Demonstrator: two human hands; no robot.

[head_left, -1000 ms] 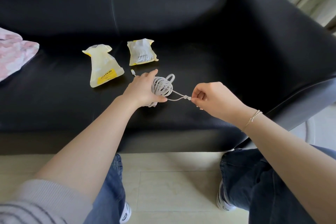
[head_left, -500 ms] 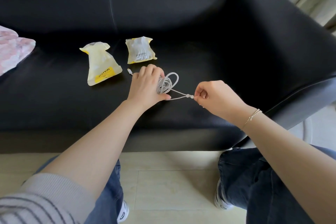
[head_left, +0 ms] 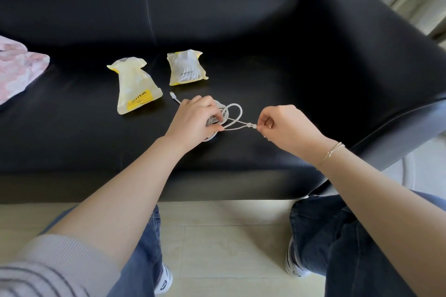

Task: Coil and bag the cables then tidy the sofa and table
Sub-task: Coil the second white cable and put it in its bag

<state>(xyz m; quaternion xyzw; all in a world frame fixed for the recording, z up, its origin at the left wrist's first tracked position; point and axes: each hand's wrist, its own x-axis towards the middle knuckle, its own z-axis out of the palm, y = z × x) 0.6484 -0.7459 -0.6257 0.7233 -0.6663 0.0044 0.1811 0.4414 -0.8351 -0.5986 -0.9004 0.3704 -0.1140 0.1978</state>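
While the right hand (head_left: 287,128) pinches the thin tie end, the left hand (head_left: 193,120) curls over the white cable coil (head_left: 223,118) on the sofa seat (head_left: 72,128); light and springy, it looks best gripped across the bundle. Beyond lie two yellow bags (head_left: 135,87).

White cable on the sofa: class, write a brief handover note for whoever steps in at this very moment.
Left hand: shut on the coiled white cable, pressing it to the black sofa.
Right hand: pinching the cable's tie end, drawn taut.
One plug end lies loose.
Done: two filled yellow pouches behind.
Left: secure this coil, bag it, then tidy.
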